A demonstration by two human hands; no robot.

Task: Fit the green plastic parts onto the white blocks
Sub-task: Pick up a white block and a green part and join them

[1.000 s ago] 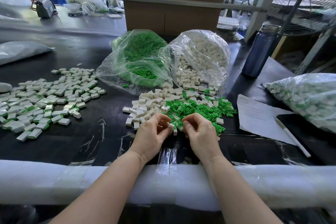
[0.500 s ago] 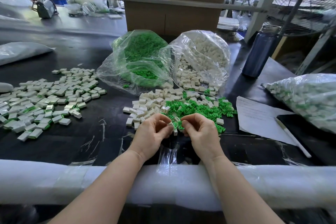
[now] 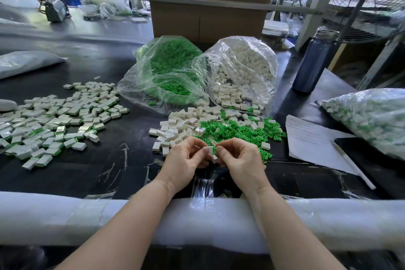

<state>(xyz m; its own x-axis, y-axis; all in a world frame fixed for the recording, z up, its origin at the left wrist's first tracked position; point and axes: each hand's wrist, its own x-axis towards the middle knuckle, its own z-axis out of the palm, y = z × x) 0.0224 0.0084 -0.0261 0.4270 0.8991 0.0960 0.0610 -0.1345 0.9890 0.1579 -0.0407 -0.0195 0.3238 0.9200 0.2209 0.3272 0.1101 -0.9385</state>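
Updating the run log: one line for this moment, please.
step: fitting | left hand: pinches white block | right hand: pinching at same block | loose green parts: behind hands

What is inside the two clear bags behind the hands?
The left bag holds green plastic parts, the right bag white blocks, some spilling out. Whatever lies deeper inside the heaps is covered.

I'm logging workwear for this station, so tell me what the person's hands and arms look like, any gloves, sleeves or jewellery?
Both the left hand and the right hand are bare, without gloves. No rings, watch or wristband show. Both forearms are uncovered up to the picture's bottom edge, so no sleeve is in view.
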